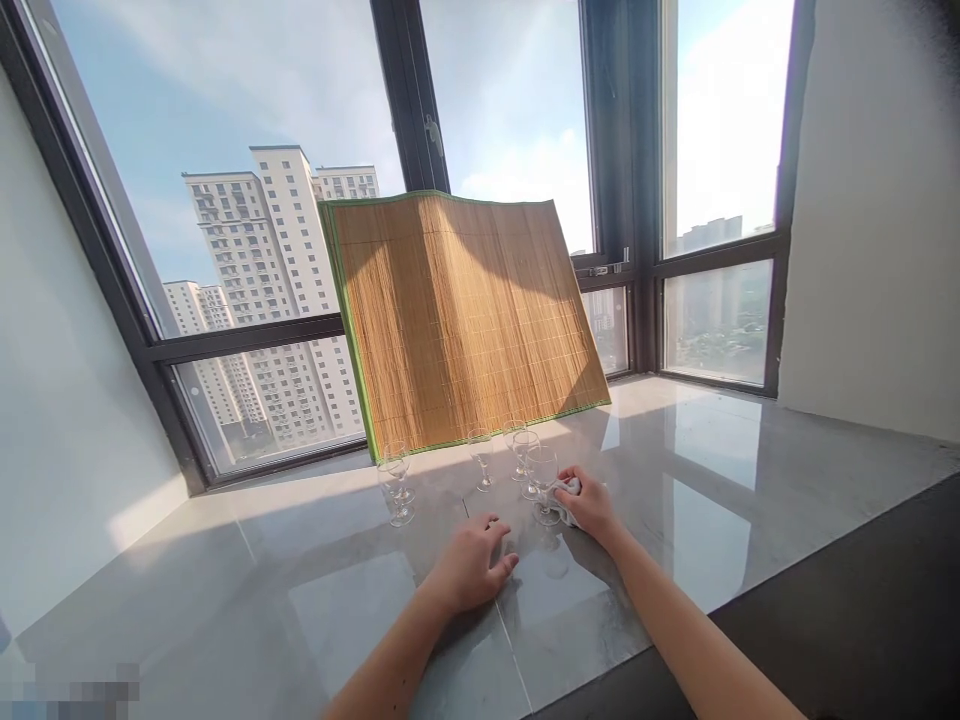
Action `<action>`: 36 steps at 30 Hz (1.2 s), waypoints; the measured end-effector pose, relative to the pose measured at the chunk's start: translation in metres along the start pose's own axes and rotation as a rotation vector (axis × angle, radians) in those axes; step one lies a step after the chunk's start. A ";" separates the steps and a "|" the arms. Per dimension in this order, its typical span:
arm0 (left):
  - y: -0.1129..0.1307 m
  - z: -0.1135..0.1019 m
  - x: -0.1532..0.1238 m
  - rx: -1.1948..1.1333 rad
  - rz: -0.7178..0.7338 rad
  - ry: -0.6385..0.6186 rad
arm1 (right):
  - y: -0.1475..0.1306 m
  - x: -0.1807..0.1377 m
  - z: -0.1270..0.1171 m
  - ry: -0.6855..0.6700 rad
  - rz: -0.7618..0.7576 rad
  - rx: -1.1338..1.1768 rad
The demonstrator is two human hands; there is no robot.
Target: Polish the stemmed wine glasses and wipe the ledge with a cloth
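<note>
My right hand [591, 508] is closed around a crumpled white cloth [566, 500], close beside the nearest clear stemmed glass [541, 465]. Whether the cloth touches that glass I cannot tell. Just behind stand more stemmed glasses, one of them a small glass [481, 455] a little to the left. Farther left, a pair of glasses [397, 485] stands close together, overlapping in view. My left hand [474, 563] hovers or rests low over the tiled sill, in front of the glasses. Its fingers are apart and slightly bent, with nothing in them.
A bamboo mat [472, 320] with green edging leans upright against the window behind the glasses. The glossy grey tiled sill [337, 600] ends at a dark front edge at lower right. Dark window frames [645, 200] and white walls [870, 230] enclose it.
</note>
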State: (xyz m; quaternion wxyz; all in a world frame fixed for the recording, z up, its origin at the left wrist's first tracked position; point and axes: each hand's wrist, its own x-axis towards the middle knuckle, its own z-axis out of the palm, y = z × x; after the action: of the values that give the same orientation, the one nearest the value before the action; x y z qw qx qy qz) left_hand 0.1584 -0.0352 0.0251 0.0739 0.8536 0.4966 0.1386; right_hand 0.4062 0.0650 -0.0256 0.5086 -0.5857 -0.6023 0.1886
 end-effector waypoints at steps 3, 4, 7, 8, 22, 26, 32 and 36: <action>0.007 0.003 0.003 -0.012 0.022 -0.035 | -0.008 -0.005 0.003 -0.021 -0.013 -0.002; 0.009 0.004 0.004 -0.017 0.029 -0.046 | -0.011 -0.007 0.004 -0.036 -0.024 0.004; 0.012 0.006 0.005 -0.030 0.053 -0.100 | -0.020 -0.013 0.010 -0.089 -0.060 0.045; 0.013 0.007 0.004 -0.030 0.060 -0.117 | -0.023 -0.015 0.012 -0.111 -0.074 0.067; 0.017 0.006 0.000 0.104 0.043 -0.063 | -0.031 -0.020 0.015 -0.157 -0.097 0.164; 0.011 0.010 -0.006 0.224 -0.238 -0.019 | -0.024 -0.015 0.014 -0.044 -0.048 0.068; -0.006 0.009 -0.009 0.338 -0.532 -0.037 | -0.018 -0.012 0.014 -0.021 -0.033 0.025; -0.023 -0.007 -0.011 0.366 -0.655 -0.123 | -0.015 -0.011 0.008 0.074 0.007 -0.054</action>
State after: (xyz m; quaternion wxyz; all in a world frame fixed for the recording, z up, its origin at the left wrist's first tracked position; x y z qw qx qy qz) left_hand 0.1316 -0.0333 0.0236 -0.0097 0.6554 0.7544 -0.0350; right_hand 0.3898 0.0546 -0.0210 0.5140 -0.6076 -0.5859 0.1523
